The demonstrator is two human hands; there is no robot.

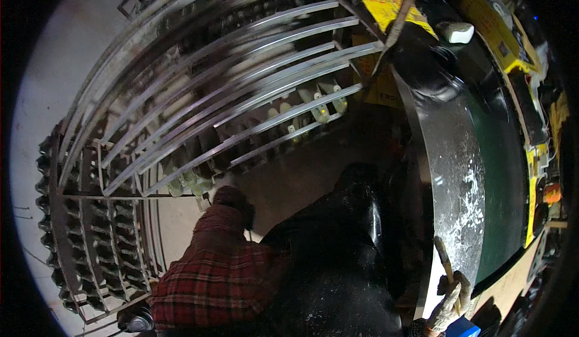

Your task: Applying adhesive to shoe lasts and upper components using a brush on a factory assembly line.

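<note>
My left arm, in a red plaid sleeve [217, 276], reaches forward from the lower edge. My left hand [234, 202] is a dark shape in shadow just below the near edge of a metal rack [241, 135]; its fingers cannot be made out. At the lower right, my right hand [451, 305], in a pale, soiled glove, is closed around a slim brush-like tool [445, 258] with a light handle. The tool's dark tip points away from me, over the left edge of a long metal-topped bench [443, 150]. White smears [471, 207] mark that surface.
Several glossy dark moulded pieces [84, 252] line a rack at the left. Pale shoe-shaped pieces [321, 111] sit between the rack's bars. A black glossy item [431, 74], a white block [456, 32] and yellow printed boxes [491, 29] lie toward the bench's far end. A blue object [463, 327] is beside my right hand.
</note>
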